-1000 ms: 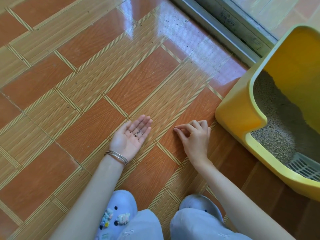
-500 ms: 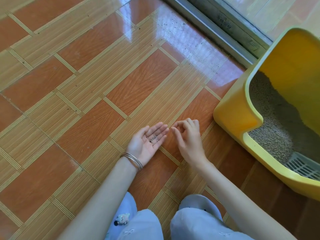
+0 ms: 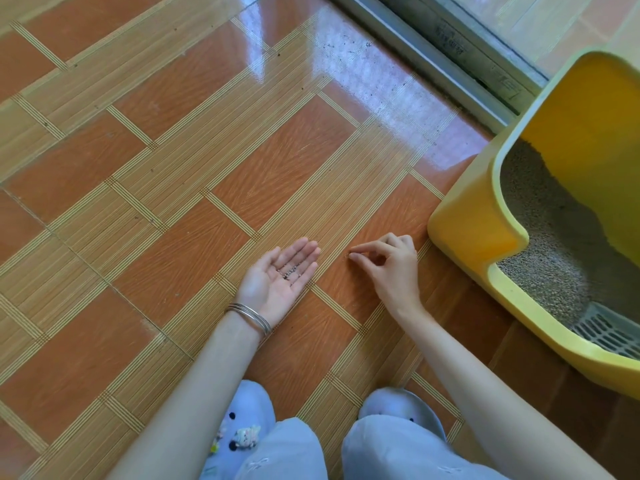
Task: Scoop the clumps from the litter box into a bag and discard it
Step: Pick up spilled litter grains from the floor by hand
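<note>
Gathering of spilled litter is judged in hand. Listed: floor; litter box at right, litter inside; left hand, grip open, palm-up; right hand, grip pinched on a floor granule; palm granules, cupped. A bag, none seen, is called for next.

A home interior is indicated. Glossy orange-and-tan wood-pattern floor tiles are laid throughout. A grey metal sliding-door track is set at 1 o'clock. A yellow plastic litter box filled with grey granules is placed at 3 o'clock, and pale blue charm-studded clogs are worn at 6 o'clock.
</note>
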The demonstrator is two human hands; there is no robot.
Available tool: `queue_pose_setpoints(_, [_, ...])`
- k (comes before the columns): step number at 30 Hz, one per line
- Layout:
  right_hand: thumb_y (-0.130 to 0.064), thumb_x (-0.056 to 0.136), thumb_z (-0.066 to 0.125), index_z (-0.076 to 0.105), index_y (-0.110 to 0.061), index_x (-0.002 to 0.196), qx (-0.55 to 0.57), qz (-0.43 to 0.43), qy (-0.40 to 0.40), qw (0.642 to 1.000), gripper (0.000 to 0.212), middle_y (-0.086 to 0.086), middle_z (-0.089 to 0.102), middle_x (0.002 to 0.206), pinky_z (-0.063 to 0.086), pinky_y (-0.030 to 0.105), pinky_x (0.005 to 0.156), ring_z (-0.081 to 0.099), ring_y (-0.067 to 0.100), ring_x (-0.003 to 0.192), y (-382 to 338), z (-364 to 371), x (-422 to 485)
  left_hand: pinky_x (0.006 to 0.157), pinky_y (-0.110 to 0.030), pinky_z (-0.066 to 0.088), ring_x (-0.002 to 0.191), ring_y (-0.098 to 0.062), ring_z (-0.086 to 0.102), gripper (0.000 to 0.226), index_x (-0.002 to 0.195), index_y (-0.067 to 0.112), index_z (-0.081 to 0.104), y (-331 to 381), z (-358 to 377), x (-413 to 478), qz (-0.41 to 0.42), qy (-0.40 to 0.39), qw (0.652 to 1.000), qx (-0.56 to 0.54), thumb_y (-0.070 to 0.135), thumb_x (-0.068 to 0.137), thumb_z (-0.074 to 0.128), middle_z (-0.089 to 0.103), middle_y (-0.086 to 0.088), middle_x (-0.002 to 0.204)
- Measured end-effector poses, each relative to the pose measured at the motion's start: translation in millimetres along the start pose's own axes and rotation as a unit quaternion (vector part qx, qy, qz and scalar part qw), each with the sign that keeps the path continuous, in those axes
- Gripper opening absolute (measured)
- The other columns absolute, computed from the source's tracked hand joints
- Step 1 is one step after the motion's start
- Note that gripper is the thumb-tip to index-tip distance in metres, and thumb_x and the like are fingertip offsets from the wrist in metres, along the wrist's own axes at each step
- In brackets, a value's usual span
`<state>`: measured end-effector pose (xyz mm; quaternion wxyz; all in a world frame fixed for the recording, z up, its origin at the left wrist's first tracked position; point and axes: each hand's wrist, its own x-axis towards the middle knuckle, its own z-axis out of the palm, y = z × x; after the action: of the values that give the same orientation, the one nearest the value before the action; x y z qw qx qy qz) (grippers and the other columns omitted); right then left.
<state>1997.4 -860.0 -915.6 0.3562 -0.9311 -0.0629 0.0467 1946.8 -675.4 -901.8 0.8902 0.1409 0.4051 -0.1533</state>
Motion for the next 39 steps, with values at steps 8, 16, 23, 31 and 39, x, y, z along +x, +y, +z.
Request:
queue_pose_setpoints(8, [-0.036, 0.069, 0.076, 0.074, -0.027, 0.078, -0.055, -0.035, 0.019, 0.998, 0.012, -0.016, 0.050, 0.070, 0.036, 0.032, 0.077, 0.044, 0.012, 0.082, -4.7, 5.9, -0.6, 0.089, -0.038, 0.051, 0.106, -0.028, 0.063, 0.037, 0.113, -0.004, 0.059, -0.1, 1.2, 0.8, -0.002, -0.004, 1.000, 0.009, 0.020, 0.098, 0.035, 0.065, -0.019, 0.114])
queue_pose_setpoints(16, [-0.028, 0.075, 0.075, 0.069, -0.019, 0.078, -0.176, -0.106, 0.042, 0.978, 0.011, -0.005, 0.057, 0.071, 0.035, 0.030, 0.070, 0.048, 0.020, 0.078, -3.1, 13.2, -3.2, 0.090, -0.039, 0.050, 0.106, -0.028, 0.063, 0.037, 0.114, -0.004, 0.059, 0.2, 2.5, 0.2, -0.004, -0.010, 1.000, 0.007, 0.020, 0.098, 0.035, 0.065, -0.019, 0.114])
queue_pose_setpoints(23, [-0.031, 0.084, 0.047, 0.064, -0.012, 0.077, -0.259, -0.135, 0.028, 0.956, 0.027, 0.003, 0.058, 0.074, 0.042, 0.037, 0.065, 0.052, 0.026, 0.076, -4.1, 18.3, -3.0, 0.090, -0.038, 0.050, 0.108, -0.028, 0.062, 0.037, 0.112, -0.004, 0.060, -1.9, 6.5, -1.4, -0.001, -0.013, 1.000, 0.019, 0.020, 0.098, 0.034, 0.065, -0.018, 0.113])
queue_pose_setpoints(31, [-0.019, 0.084, 0.066, 0.057, -0.028, 0.079, 0.143, -0.023, -0.048, 0.988, 0.014, -0.015, 0.048, 0.072, 0.036, 0.015, 0.073, 0.044, 0.009, 0.077, -45.0, -9.8, -15.3, 0.090, -0.035, 0.051, 0.103, -0.027, 0.065, 0.038, 0.112, -0.004, 0.059, -10.2, 14.3, -2.8, -0.008, -0.008, 0.999, 0.030, 0.020, 0.099, 0.033, 0.065, -0.020, 0.111])
queue_pose_setpoints(39, [-0.030, 0.071, 0.078, 0.068, -0.026, 0.072, 0.123, 0.016, -0.059, 0.991, 0.011, -0.006, 0.058, 0.068, 0.034, 0.012, 0.067, 0.043, 0.007, 0.076, -43.5, -28.4, -10.5, 0.088, -0.036, 0.051, 0.103, -0.027, 0.064, 0.038, 0.114, -0.005, 0.058, -18.6, 22.7, -8.5, -0.028, -0.027, 0.999, 0.033, 0.020, 0.098, 0.034, 0.064, -0.020, 0.113])
